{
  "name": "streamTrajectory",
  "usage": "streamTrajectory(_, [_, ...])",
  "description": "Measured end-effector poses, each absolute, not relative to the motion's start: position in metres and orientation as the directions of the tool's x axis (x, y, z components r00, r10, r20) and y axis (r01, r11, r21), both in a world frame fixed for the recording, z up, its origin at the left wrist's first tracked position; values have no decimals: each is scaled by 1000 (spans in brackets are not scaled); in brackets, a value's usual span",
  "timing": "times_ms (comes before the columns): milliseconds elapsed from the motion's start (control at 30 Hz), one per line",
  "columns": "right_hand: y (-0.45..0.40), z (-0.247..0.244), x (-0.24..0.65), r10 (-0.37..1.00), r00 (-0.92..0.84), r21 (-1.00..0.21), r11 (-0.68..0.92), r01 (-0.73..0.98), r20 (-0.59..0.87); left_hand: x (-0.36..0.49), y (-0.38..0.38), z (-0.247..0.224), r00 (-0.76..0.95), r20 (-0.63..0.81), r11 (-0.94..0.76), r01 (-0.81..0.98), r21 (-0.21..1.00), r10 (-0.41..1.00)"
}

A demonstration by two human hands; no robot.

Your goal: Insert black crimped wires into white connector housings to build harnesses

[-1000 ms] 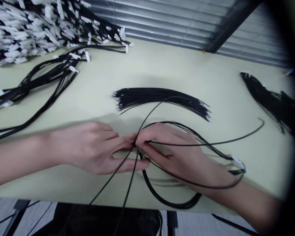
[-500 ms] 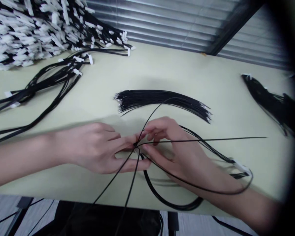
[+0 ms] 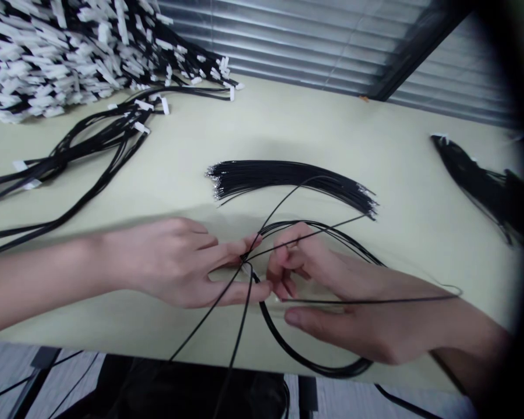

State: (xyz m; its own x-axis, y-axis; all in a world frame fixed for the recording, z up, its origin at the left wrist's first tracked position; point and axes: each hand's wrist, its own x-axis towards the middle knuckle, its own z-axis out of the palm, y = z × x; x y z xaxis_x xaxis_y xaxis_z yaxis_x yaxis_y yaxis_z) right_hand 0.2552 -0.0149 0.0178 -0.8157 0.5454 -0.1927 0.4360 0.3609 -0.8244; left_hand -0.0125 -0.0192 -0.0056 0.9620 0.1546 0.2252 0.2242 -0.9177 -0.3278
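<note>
My left hand (image 3: 181, 265) pinches a small white connector (image 3: 246, 268) between thumb and fingers; its body is mostly covered. Several thin black wires (image 3: 209, 311) fan out from it towards me and away. A thicker black cable (image 3: 283, 346) curves from it down and to the right. My right hand (image 3: 332, 279) is just right of the connector, thumb apart from the curled fingers. One loose black wire (image 3: 371, 301) runs across this hand, its end close to the fingertips; no firm grip on it shows.
A bundle of cut black wires (image 3: 288, 173) with bare metal ends lies beyond my hands. At the back left is a large pile of cables with white connectors (image 3: 70, 58), and looped cables (image 3: 91, 142) before it. Another dark bundle (image 3: 467, 174) is at right, near the blinds (image 3: 288, 41).
My right hand has drawn away from the connector, right and towards me, and its thumb has parted from the fingers. The loose wires on the right have shifted. The left hand stays nearly still.
</note>
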Motion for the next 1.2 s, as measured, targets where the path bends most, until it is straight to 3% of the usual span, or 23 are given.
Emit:
streamTrajectory(100, [-11, 18, 260, 455, -840, -901, 161, 403, -294, -13, -19, -6, 963, 216, -925, 223, -308, 160])
streamTrajectory(167, [-9, 17, 259, 469, -822, -919, 49, 391, -324, -12, -19, -5, 957, 234, -924, 238, -299, 171])
streamTrajectory(233, [-9, 16, 256, 540, -781, -922, 21, 385, -314, -11, -19, -5, 953, 252, -922, 242, -301, 168])
streamTrajectory(333, [-9, 12, 249, 647, -734, -929, 105, 354, -206, -9, -20, -5, 952, 261, -923, 237, -304, 158])
streamTrajectory(467, [-10, 6, 243, 653, -744, -944, 137, 299, -140, -8, -20, -6, 941, 286, -920, 265, -289, 181])
streamTrajectory(600, [-10, 5, 242, 637, -743, -962, 8, 272, -205, -9, -21, -7, 948, 261, -916, 258, -306, 180])
streamTrajectory(833, [-4, 2, 244, 658, -707, -949, -308, 61, -259, -9, -19, -2, 954, 263, -927, 223, -303, 144])
streamTrajectory(1000, [-4, -4, 241, 765, -591, -966, -218, 135, -256, -11, -18, -1, 964, 233, -926, 202, -319, 130])
streamTrajectory(1200, [-5, -7, 238, 776, -597, -971, -236, 25, -204, -12, -20, -5, 963, 232, -912, 213, -350, 136])
